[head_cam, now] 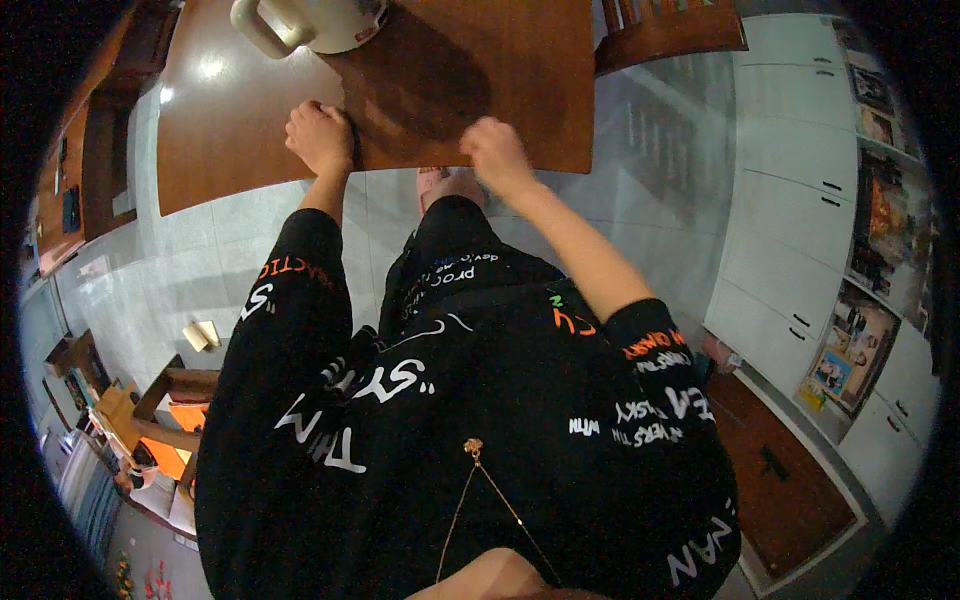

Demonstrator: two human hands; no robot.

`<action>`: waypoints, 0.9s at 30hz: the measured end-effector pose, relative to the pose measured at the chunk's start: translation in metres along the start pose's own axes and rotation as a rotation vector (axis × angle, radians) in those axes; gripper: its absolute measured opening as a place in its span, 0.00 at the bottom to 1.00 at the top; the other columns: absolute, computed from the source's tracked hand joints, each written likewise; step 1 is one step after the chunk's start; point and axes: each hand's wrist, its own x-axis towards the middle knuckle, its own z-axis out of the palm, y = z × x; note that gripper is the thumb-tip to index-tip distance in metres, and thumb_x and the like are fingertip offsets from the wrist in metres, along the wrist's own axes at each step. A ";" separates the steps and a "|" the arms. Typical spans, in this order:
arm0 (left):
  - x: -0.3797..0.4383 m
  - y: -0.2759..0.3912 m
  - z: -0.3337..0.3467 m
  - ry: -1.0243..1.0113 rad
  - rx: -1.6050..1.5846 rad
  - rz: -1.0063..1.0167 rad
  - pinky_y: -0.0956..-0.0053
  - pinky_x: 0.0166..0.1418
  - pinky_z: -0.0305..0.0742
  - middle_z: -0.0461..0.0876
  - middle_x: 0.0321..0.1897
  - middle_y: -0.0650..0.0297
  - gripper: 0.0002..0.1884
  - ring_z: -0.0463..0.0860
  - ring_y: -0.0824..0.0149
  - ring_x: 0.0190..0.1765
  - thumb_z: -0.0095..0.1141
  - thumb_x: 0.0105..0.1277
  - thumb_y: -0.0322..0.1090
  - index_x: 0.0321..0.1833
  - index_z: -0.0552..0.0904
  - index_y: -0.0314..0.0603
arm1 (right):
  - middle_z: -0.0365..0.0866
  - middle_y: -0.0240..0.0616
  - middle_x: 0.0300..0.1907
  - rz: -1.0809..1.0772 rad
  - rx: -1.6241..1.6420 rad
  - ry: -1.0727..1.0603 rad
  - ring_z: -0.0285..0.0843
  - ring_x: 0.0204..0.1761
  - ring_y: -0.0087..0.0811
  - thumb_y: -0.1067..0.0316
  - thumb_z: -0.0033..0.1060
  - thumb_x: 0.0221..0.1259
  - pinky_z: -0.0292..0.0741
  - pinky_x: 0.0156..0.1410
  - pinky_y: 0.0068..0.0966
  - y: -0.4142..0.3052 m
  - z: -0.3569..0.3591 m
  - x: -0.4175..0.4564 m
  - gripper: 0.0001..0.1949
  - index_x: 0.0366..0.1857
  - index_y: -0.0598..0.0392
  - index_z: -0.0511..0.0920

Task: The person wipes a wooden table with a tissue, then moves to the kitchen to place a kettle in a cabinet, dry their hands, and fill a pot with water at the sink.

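Note:
My left hand point(321, 139) rests at the near part of a brown wooden table point(540, 97), its fingers curled in with no object visible in them. To its right, my right hand point(496, 154) is slightly blurred over the table's near edge, fingers bent; whether it holds anything small cannot be told. Beyond both hands, at the top of the view, stands a cream-coloured kettle or jug point(337, 22); its thick handle point(274, 37) points to the left. Neither hand touches it. Its upper part is cut off by the frame.
A wooden chair point(667, 37) stands right of the table. White cabinets point(795, 150) with dark handles line the right side. Shelves and orange items point(161, 457) are at the lower left. A brown door or mat point(780, 465) is at the lower right.

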 end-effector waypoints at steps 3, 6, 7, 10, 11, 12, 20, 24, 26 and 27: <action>-0.002 0.000 -0.003 -0.019 0.016 0.010 0.54 0.52 0.70 0.80 0.43 0.59 0.12 0.77 0.54 0.50 0.51 0.64 0.41 0.43 0.81 0.44 | 0.79 0.44 0.29 0.226 -0.070 0.123 0.78 0.35 0.47 0.74 0.56 0.46 0.73 0.40 0.42 0.057 -0.060 -0.048 0.04 0.22 0.53 0.81; 0.002 -0.001 0.001 -0.002 0.021 -0.010 0.54 0.52 0.70 0.80 0.42 0.59 0.12 0.77 0.53 0.50 0.50 0.64 0.41 0.43 0.80 0.44 | 0.79 0.42 0.33 0.540 -0.162 0.077 0.79 0.40 0.41 0.78 0.55 0.50 0.75 0.44 0.33 0.096 -0.111 -0.093 0.04 0.24 0.55 0.79; 0.001 0.002 -0.001 0.001 0.012 -0.004 0.54 0.52 0.70 0.80 0.42 0.59 0.12 0.77 0.53 0.50 0.50 0.64 0.41 0.43 0.80 0.44 | 0.79 0.42 0.35 0.626 -0.251 0.043 0.79 0.39 0.41 0.78 0.55 0.50 0.75 0.44 0.33 0.117 -0.126 -0.116 0.04 0.25 0.55 0.79; 0.000 0.004 -0.004 -0.003 0.002 -0.005 0.54 0.52 0.70 0.80 0.42 0.59 0.12 0.77 0.53 0.50 0.50 0.64 0.42 0.43 0.80 0.44 | 0.79 0.41 0.36 0.684 -0.311 0.074 0.79 0.39 0.40 0.78 0.56 0.50 0.75 0.45 0.33 0.123 -0.134 -0.127 0.04 0.26 0.55 0.80; 0.002 0.005 -0.004 -0.008 -0.003 -0.007 0.54 0.52 0.70 0.80 0.42 0.59 0.12 0.77 0.53 0.50 0.50 0.64 0.42 0.43 0.80 0.44 | 0.80 0.41 0.36 0.672 -0.301 0.108 0.79 0.39 0.40 0.78 0.57 0.50 0.75 0.44 0.33 0.119 -0.131 -0.122 0.04 0.26 0.54 0.80; 0.002 0.005 -0.005 -0.022 0.000 -0.012 0.54 0.52 0.70 0.80 0.42 0.59 0.12 0.77 0.53 0.50 0.50 0.64 0.42 0.43 0.80 0.44 | 0.80 0.40 0.35 0.611 -0.212 0.159 0.79 0.39 0.40 0.78 0.57 0.49 0.75 0.45 0.33 0.108 -0.123 -0.105 0.04 0.25 0.55 0.80; 0.002 0.006 -0.009 -0.067 0.011 -0.035 0.55 0.54 0.69 0.79 0.44 0.58 0.13 0.76 0.53 0.51 0.50 0.64 0.42 0.43 0.80 0.43 | 0.76 0.44 0.36 -0.041 0.232 -0.037 0.73 0.46 0.48 0.78 0.50 0.49 0.72 0.52 0.39 -0.042 0.003 0.038 0.05 0.25 0.55 0.78; 0.002 0.010 -0.013 -0.074 0.015 -0.026 0.56 0.54 0.69 0.79 0.44 0.58 0.12 0.76 0.53 0.51 0.50 0.64 0.41 0.44 0.79 0.43 | 0.76 0.47 0.37 0.033 0.137 -0.058 0.73 0.46 0.51 0.81 0.52 0.47 0.72 0.51 0.43 -0.021 0.023 0.071 0.06 0.23 0.55 0.78; 0.001 0.005 -0.011 -0.053 0.017 -0.026 0.56 0.54 0.69 0.79 0.44 0.59 0.12 0.76 0.53 0.51 0.50 0.64 0.40 0.44 0.79 0.43 | 0.77 0.49 0.36 0.066 -0.094 0.027 0.74 0.44 0.52 0.80 0.56 0.43 0.73 0.47 0.44 0.016 0.007 0.072 0.05 0.24 0.56 0.80; 0.000 0.005 -0.011 -0.039 0.014 -0.025 0.56 0.53 0.69 0.79 0.43 0.59 0.12 0.76 0.54 0.51 0.50 0.64 0.40 0.44 0.79 0.43 | 0.78 0.47 0.32 0.140 -0.032 0.090 0.75 0.39 0.51 0.80 0.57 0.43 0.73 0.44 0.44 0.037 -0.012 0.073 0.06 0.23 0.56 0.81</action>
